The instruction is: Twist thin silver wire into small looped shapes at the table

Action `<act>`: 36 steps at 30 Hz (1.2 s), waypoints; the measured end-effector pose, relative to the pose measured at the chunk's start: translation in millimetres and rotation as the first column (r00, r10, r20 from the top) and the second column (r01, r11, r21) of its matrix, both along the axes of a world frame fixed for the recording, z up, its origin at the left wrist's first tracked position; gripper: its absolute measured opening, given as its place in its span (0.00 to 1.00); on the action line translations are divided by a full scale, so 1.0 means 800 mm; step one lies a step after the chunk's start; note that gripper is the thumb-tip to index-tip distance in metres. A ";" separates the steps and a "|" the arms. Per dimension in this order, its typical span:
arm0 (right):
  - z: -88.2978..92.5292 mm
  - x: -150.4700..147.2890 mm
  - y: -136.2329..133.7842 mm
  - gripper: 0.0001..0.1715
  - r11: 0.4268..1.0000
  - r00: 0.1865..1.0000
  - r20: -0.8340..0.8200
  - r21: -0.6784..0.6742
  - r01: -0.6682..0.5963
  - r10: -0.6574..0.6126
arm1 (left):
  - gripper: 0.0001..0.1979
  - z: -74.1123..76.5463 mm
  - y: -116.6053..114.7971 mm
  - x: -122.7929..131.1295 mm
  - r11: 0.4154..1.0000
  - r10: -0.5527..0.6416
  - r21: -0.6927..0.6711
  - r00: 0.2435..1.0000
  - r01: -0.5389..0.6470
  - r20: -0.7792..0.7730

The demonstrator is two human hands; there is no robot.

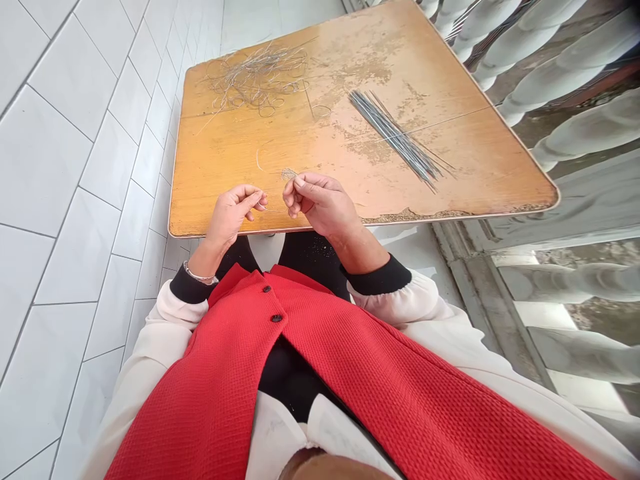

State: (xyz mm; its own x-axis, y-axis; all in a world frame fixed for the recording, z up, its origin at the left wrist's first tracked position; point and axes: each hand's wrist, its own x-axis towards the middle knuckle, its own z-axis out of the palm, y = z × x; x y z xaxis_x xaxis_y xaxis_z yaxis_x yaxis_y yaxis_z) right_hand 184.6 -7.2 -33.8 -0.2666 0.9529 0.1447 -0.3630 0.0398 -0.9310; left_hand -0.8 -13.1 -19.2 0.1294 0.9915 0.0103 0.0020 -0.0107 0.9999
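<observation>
Left hand (231, 217) and right hand (320, 204) held low over the near edge of the desk (240, 157), a little apart, both closed in a pinch. A fine wire (274, 211) appears to run between them, held at the fingertips of each; too thin to follow fully. A small frayed tuft of wire (289, 175) sticks up just past the right fingertips, close to the grip.

Beyond the left hand, toward the far corner: a loose tangle of thin silvery wire (257, 80) lying flat on the worn wood. Ahead and to the right of the right hand: a bundle of straight metal rods (397, 137), lying diagonally, well apart from the tangle. One short wire offcut (259, 160) lies just ahead of the left hand.

Left wrist carries a thin metal bracelet (199, 273). Red waistcoat (280, 373) directly behind both hands. White floor tiles (75, 167) left of the left hand; stone balustrade (575, 87) right of the right hand.
</observation>
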 end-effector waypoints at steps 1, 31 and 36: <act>0.000 0.000 0.000 0.17 1.000 1.000 0.007 -0.005 -0.002 0.002 | 0.08 0.000 0.000 0.002 1.000 0.012 0.008 1.000 -0.012 0.010; -0.002 -0.002 -0.001 0.22 0.996 0.984 0.159 0.024 -0.090 0.085 | 0.11 0.058 0.037 0.009 0.975 0.080 0.217 0.980 -0.040 -0.180; -0.007 -0.001 0.003 0.22 0.999 0.988 0.142 0.007 -0.053 0.052 | 0.10 0.063 0.044 0.014 0.970 0.047 0.244 0.980 0.001 -0.194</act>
